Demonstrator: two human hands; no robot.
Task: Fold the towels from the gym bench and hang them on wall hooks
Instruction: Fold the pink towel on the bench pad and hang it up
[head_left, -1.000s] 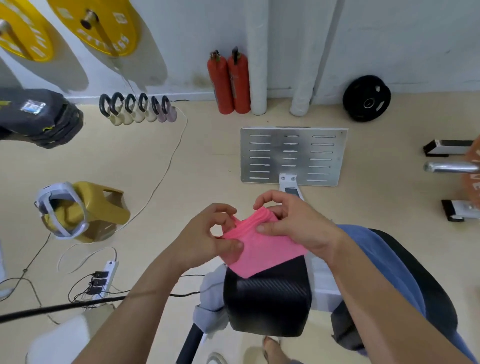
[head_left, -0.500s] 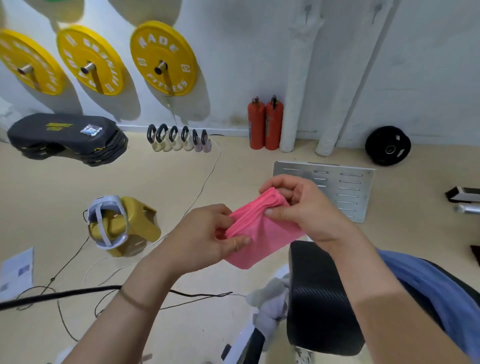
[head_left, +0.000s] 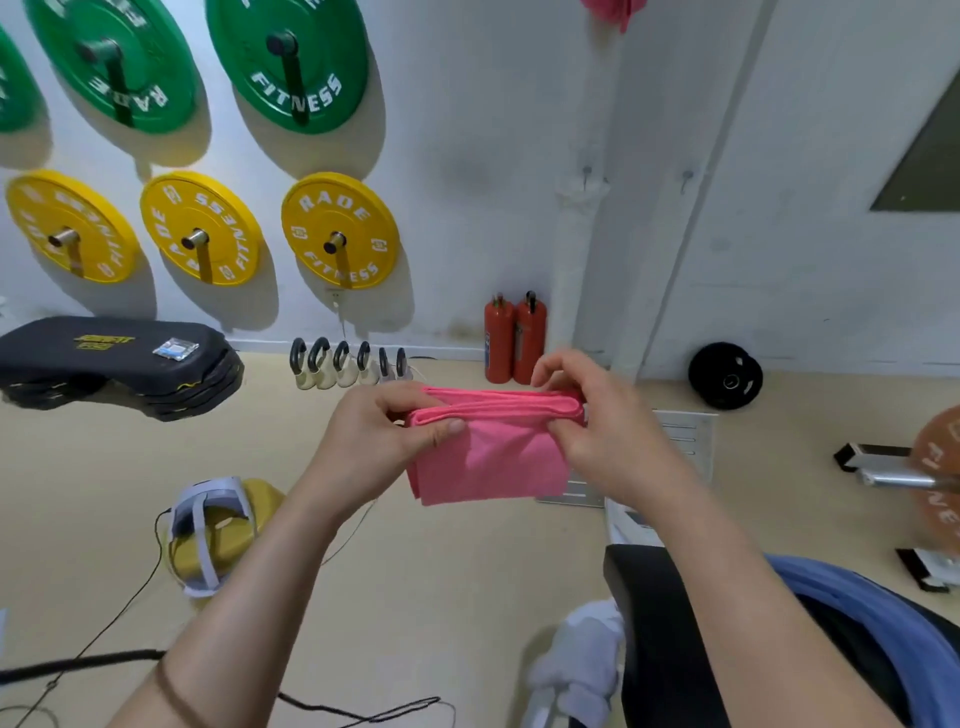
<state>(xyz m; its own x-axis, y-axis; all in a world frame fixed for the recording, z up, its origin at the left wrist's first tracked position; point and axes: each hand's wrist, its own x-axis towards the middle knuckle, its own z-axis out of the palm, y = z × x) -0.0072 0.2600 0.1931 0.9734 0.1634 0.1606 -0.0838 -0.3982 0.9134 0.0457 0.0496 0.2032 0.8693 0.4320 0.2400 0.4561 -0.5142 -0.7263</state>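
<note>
A folded pink towel (head_left: 493, 452) hangs in the air in front of me, its top edge stretched level between both hands. My left hand (head_left: 374, 441) pinches its left end and my right hand (head_left: 597, 431) pinches its right end. The black padded gym bench (head_left: 660, 634) is at the lower right with a blue towel (head_left: 857, 608) draped over it and a white towel (head_left: 587, 665) hanging off its left side. Another pink towel (head_left: 615, 10) hangs on the wall at the top edge. Two small wall hooks (head_left: 587, 174) (head_left: 687, 176) sit on the white wall above.
Green plates (head_left: 291, 57) and yellow plates (head_left: 340, 228) are mounted on the wall. Two red extinguishers (head_left: 514, 338), kettlebells (head_left: 343, 364), a black plate (head_left: 724, 375) and stacked black pads (head_left: 119, 364) line the wall's foot. A yellow object (head_left: 218, 530) and cables (head_left: 363, 712) lie on the floor.
My view has tilted up from the bench toward the wall. Both hands have lifted the pink towel off the bench and spread apart, stretching its top edge flat.
</note>
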